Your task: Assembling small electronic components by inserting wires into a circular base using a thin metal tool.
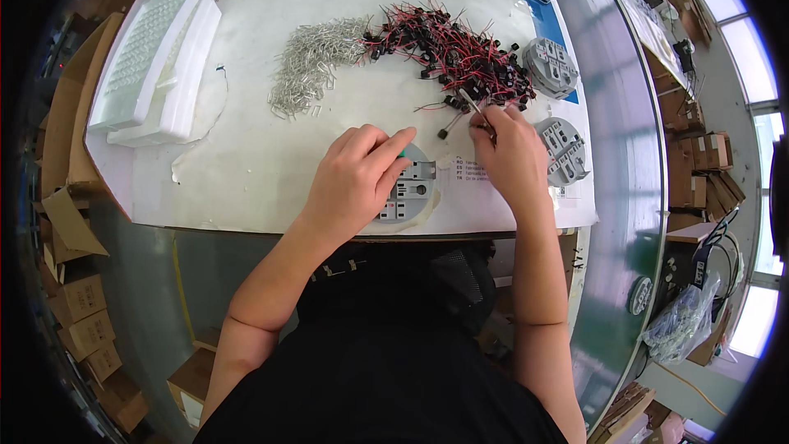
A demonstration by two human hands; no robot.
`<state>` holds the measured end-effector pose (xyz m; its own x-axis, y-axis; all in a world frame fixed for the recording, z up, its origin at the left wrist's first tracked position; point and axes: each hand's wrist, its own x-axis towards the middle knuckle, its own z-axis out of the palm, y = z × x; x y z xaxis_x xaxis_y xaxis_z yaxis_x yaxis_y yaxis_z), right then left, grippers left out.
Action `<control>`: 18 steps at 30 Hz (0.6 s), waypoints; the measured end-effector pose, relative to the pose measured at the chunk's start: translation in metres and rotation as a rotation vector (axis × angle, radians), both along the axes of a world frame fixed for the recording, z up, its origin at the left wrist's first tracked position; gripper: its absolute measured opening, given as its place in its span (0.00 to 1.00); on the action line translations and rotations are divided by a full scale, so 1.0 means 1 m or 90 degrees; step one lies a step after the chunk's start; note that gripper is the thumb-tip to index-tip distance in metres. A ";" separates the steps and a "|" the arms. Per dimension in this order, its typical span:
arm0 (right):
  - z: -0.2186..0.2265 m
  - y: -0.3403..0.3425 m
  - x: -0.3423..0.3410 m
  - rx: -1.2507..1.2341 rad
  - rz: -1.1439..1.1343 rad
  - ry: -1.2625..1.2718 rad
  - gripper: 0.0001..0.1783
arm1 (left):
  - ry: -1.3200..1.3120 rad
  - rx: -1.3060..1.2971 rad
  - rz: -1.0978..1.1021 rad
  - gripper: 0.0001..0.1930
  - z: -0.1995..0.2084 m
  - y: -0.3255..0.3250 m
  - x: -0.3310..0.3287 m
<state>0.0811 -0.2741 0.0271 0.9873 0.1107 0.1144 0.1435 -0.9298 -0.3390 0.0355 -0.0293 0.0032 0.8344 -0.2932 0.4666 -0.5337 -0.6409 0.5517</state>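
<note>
A pair of tweezers [470, 101] is in my right hand [514, 156], its tip at the near edge of a heap of small black parts with red and black wires [460, 49]. One such wired part [443, 133] lies apart from the heap, left of that hand. My left hand [353, 181] is curled over the left side of a round grey plastic housing [423, 171] with moulded compartments. Between its thumb and index finger shows a bit of green [403, 151], too small to name. The hand hides part of the housing.
A pile of small clear pieces [316, 57] adjoins the wired heap. Grey round housings [552, 66] are stacked at the right, with another [563, 152] nearer. White foam trays [156, 57] stand at the left. A printed sheet [468, 189] lies between my hands.
</note>
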 end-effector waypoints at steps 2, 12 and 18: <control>-0.001 0.000 -0.008 0.045 0.003 -0.005 0.11 | -0.002 -0.035 0.009 0.21 -0.003 0.001 -0.002; 0.032 0.007 -0.037 0.311 0.113 -0.058 0.15 | -0.049 -0.163 0.019 0.24 0.023 0.003 -0.003; 0.038 0.031 -0.053 0.434 0.237 -0.066 0.15 | -0.001 -0.205 -0.083 0.20 0.043 0.010 -0.007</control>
<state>0.0279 -0.2432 0.0650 0.8795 0.3042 0.3659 0.4672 -0.4062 -0.7853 0.0283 -0.0188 0.0462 0.7986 -0.2344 0.5543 -0.6009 -0.3610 0.7132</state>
